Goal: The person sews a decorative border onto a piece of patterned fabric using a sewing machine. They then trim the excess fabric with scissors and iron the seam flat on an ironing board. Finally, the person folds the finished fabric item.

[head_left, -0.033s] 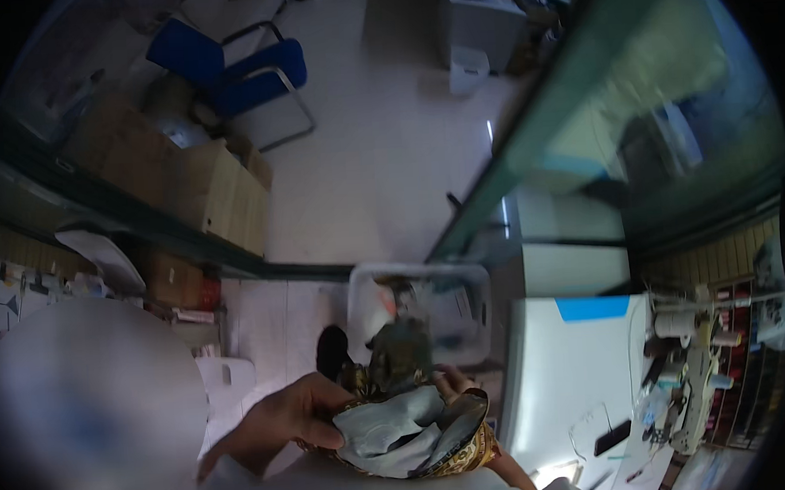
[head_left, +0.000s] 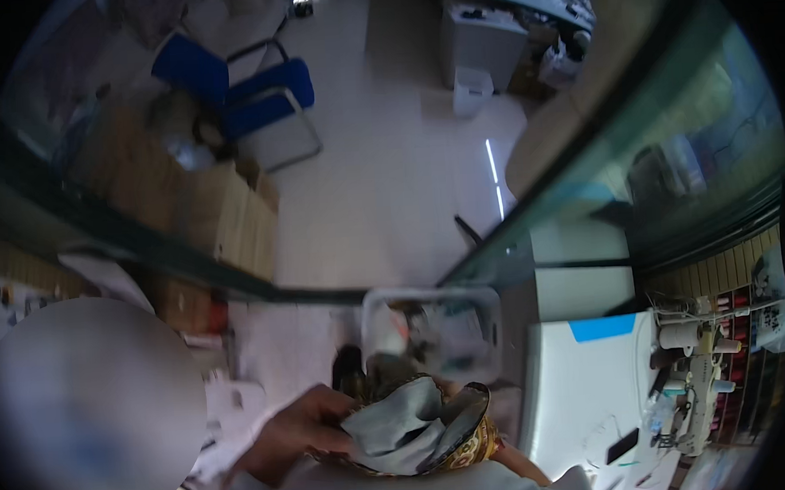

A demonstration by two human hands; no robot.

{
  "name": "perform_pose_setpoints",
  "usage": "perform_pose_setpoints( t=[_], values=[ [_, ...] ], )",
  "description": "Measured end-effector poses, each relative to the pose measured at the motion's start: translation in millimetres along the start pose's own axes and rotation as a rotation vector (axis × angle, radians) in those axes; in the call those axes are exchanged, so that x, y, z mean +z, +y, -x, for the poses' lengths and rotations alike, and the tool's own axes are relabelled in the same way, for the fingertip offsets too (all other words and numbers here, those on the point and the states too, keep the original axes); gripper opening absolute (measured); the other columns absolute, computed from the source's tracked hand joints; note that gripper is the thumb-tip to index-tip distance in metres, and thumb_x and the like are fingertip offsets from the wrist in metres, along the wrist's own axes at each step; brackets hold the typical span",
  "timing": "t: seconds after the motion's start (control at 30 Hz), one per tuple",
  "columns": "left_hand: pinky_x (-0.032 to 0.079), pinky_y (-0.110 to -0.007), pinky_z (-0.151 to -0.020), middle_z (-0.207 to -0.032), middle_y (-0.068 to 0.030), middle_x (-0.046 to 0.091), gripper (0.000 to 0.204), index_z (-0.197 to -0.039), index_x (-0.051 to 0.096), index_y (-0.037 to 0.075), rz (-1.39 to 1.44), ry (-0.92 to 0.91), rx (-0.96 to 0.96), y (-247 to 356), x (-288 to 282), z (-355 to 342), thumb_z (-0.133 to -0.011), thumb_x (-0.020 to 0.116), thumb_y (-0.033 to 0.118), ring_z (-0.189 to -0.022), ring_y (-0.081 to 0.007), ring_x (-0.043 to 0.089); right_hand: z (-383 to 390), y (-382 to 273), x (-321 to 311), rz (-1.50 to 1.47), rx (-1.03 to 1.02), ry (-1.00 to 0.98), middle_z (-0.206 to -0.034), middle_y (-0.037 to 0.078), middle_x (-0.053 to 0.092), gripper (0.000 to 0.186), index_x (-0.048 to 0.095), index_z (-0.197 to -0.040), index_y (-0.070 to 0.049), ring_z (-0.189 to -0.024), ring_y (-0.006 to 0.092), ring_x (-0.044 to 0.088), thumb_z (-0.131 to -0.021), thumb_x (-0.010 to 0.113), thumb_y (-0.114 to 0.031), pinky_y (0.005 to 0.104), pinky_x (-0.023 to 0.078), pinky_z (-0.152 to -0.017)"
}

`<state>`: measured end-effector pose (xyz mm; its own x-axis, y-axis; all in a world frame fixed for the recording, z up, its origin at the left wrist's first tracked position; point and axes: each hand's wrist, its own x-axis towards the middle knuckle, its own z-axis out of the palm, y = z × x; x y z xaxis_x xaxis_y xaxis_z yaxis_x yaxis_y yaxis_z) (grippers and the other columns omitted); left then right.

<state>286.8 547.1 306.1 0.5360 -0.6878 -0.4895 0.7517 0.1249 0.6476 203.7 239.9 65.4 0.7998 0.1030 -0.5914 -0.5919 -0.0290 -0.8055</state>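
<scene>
Close in front of me is a piece of gold-and-brown patterned cloth (head_left: 474,445) with a grey lining (head_left: 389,427) turned up, gathered into an open pouch-like shape. My left hand (head_left: 309,427) is closed on its left edge, thumb over the lining. On the other side, my right hand (head_left: 514,462) supports the cloth from behind and beneath; most of its fingers are hidden, with a little showing at the far rim. Past the cloth, a translucent plastic bin (head_left: 496,328) with mixed items stands on the floor.
To the right is a white sewing table (head_left: 577,386) with a dark phone (head_left: 622,446) and a sewing machine (head_left: 698,398). A large pale round object (head_left: 91,412) fills the lower left. Ahead are a glass-door frame (head_left: 315,295), wooden boxes (head_left: 240,222) and a blue chair (head_left: 269,96).
The surroundings have shifted down and slightly right in view. Both hands keep hold of the cloth, and less of its dark far part shows beyond the rim.
</scene>
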Motion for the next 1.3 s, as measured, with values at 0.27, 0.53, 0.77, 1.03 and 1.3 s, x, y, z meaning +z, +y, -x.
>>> perform_pose_setpoints(
  t=[0.27, 0.53, 0.77, 1.03, 1.3],
  values=[
    [0.048, -0.026, -0.09, -0.109, -0.0039, 0.071, 0.037, -0.123, 0.067, -0.003, 0.059, -0.028, 0.265, 138.5, -126.4, -18.3, -0.093, 0.075, 0.018, -0.101, -0.0097, 0.063, -131.0, -220.8, 112.7, 0.183, -0.173, -0.133, -0.117, 0.008, 0.069, 0.035, 0.059, -0.133, 0.004, -0.106, 0.0149, 0.062, -0.102, 0.058, -0.013, 0.0295, 0.049, -0.095],
    [0.051, -0.028, -0.087, -0.107, -0.0054, 0.07, 0.035, -0.122, 0.066, -0.003, 0.134, 0.321, 0.382, 255.2, -178.6, -97.2, -0.093, 0.071, 0.015, -0.095, -0.0124, 0.065, -272.0, -424.5, 120.5, -0.262, -0.324, -0.457, -0.111, 0.013, 0.07, 0.058, 0.064, -0.123, 0.006, -0.103, 0.0188, 0.066, -0.101, 0.059, -0.047, 0.0335, 0.052, -0.094],
    [0.055, -0.043, -0.094, -0.116, -0.0199, 0.069, 0.044, -0.123, 0.06, -0.011, 0.046, 0.735, 0.76, 382.4, -202.4, -199.2, -0.088, 0.071, 0.015, -0.102, -0.0298, 0.07, -460.8, -569.8, 80.4, -0.258, -0.639, -0.837, -0.116, 0.01, 0.07, 0.036, 0.062, -0.129, 0.002, -0.11, 0.0163, 0.065, -0.1, 0.064, -0.019, 0.0318, 0.051, -0.098],
    [0.054, -0.04, -0.094, -0.119, -0.0179, 0.067, 0.039, -0.126, 0.057, -0.007, -0.106, 0.501, 0.61, 580.9, -182.1, -463.6, -0.092, 0.068, 0.01, -0.104, -0.0262, 0.068, -635.4, -726.2, -96.1, -0.052, -0.85, -1.035, -0.12, 0.012, 0.069, 0.073, 0.056, -0.135, 0.002, -0.11, 0.0215, 0.064, -0.082, 0.083, -0.04, 0.0363, 0.049, -0.1],
    [0.059, -0.036, -0.079, -0.097, -0.0162, 0.07, 0.019, -0.104, 0.061, -0.004, -0.377, 0.217, 0.394, 747.8, -101.6, -699.1, -0.093, 0.068, 0.01, -0.084, -0.0229, 0.071, -656.4, -812.3, -312.9, 0.279, -0.92, -0.411, -0.086, 0.019, 0.071, 0.036, 0.066, -0.101, 0.001, -0.081, 0.0343, 0.067, -0.081, 0.081, -0.025, 0.0433, 0.05, -0.075]
  ],
)
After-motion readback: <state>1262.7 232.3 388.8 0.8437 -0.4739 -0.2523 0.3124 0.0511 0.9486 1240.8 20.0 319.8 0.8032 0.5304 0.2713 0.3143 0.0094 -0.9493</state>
